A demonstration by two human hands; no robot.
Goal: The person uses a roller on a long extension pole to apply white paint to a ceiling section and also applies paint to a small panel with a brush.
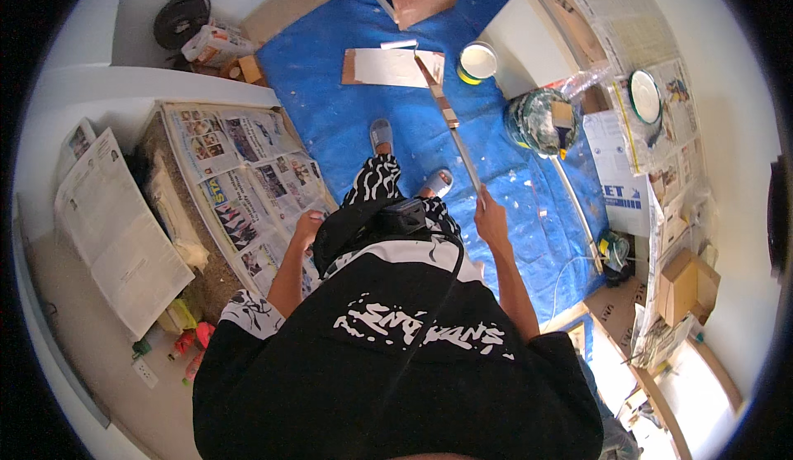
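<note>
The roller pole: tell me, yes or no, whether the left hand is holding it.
No, the right hand holds the roller pole, while the left hand is apart from it, beside the newspaper sheets.

Blue tarp (322, 121), white roller (399, 45), black-and-white wavy-patterned trousers (373, 181), black shirt (396, 394)

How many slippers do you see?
2. The left grey slipper is farther forward on the blue sheet; the right grey slipper is just left of the pole. Others could be hidden.
</note>
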